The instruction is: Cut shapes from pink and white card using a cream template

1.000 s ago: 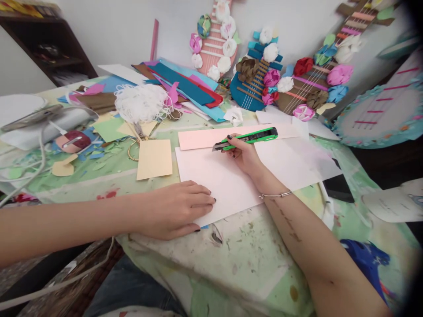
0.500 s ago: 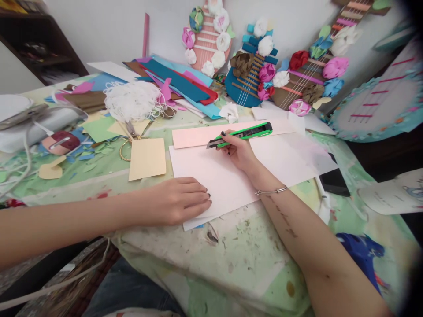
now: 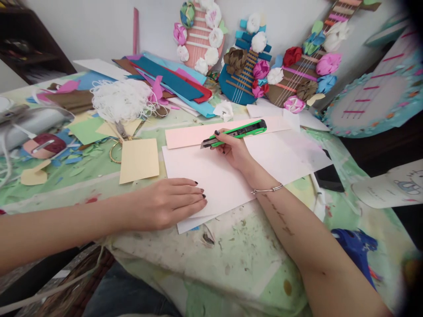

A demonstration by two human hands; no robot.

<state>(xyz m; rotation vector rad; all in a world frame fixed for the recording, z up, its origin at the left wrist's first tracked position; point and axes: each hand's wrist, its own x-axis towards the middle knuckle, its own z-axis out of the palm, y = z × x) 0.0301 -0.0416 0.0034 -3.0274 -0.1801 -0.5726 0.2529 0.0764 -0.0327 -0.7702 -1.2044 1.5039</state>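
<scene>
My right hand (image 3: pixel 233 149) is closed round a green and black utility knife (image 3: pixel 246 130), its blade pointing left. It hovers over or rests on large white sheets (image 3: pixel 205 176); I cannot tell which. My left hand (image 3: pixel 172 200) lies flat on the sheets' lower left part, fingers stretched out. A long pale pink paper strip (image 3: pixel 185 135) lies along the far edge of the white sheets, just beyond the knife. Left of the sheets is a square of cream paper (image 3: pixel 139 160).
Scissors (image 3: pixel 121 130), a tangle of white string (image 3: pixel 120 101) and coloured paper sheets (image 3: pixel 168 77) lie at the back left. Decorated paper guitars (image 3: pixel 239 81) lean on the wall. A phone (image 3: pixel 329 176) and a blue object (image 3: pixel 355 246) are on the right, paper scraps (image 3: pixel 77 154) left.
The whole view has shifted slightly, so things appear a little further left. Both hands keep nearly the same place on the paper, with the knife still in my right hand.
</scene>
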